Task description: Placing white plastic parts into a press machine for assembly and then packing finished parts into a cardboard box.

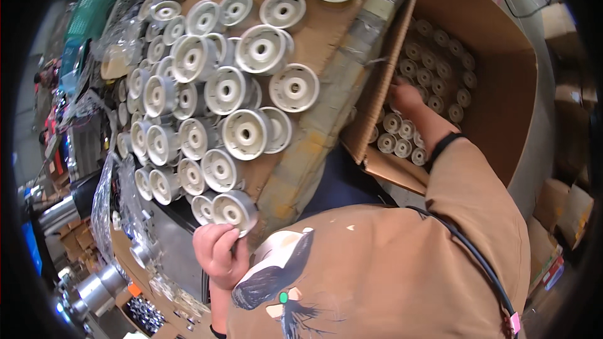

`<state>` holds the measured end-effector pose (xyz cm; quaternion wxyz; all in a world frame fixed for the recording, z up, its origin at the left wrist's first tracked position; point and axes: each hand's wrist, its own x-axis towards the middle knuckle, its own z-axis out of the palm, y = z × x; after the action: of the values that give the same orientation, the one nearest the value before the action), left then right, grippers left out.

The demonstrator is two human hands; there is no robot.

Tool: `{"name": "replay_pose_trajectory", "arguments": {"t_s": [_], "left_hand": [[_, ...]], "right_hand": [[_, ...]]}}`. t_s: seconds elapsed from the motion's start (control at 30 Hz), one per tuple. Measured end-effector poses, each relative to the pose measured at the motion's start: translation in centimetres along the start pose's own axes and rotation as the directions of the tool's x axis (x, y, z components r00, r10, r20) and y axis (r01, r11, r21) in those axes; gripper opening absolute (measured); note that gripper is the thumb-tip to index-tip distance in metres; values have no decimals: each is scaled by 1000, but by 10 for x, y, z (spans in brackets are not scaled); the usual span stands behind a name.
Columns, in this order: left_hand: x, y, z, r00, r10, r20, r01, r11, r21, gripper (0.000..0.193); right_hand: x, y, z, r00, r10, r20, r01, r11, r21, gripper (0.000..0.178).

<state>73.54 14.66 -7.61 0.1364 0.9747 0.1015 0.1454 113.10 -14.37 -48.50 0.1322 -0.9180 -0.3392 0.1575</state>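
My left hand (220, 254) is closed on the lower edge of a white round plastic wheel (233, 211) with a hub hole, at the near end of a large group of similar wheels. These wheels (246, 134) stand close together, some stacked, on a brown cardboard sheet (264, 176). To the right, my right hand (405, 97) reaches down inside a deep cardboard box (502, 94), close to its left wall. Its fingers are mostly hidden, so I cannot tell whether they hold anything. Rows of smaller-looking white round parts (424, 76) lie on the box's bottom around that hand.
A worn, tape-covered table edge (320, 103) runs between the wheels and the box. Clear plastic wrap (103, 207) hangs at the left, near metal cylinders (100, 285). A tray of small metal parts (144, 314) is at the lower left. More cartons (562, 213) stand at the right.
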Motion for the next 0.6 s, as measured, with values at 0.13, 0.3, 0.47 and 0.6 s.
{"name": "replay_pose_trajectory", "arguments": {"t_s": [0.13, 0.3, 0.47, 0.6], "left_hand": [[6, 4, 1, 999, 34, 2, -34, 999, -7, 36], [6, 9, 6, 994, 101, -34, -102, 994, -47, 36], [22, 19, 11, 984, 163, -71, -168, 983, -71, 36], [53, 28, 19, 953, 295, -70, -296, 955, -12, 30]], "right_hand": [[16, -21, -86, 760, 69, -646, 47, 986, 161, 26], [-1, -188, -251, 526, -273, -805, 682, 702, 208, 34], [2, -302, -288, 573, -644, -507, 790, 598, 133, 42], [5, -316, -310, 598, -726, -341, 801, 527, 283, 40]]}}
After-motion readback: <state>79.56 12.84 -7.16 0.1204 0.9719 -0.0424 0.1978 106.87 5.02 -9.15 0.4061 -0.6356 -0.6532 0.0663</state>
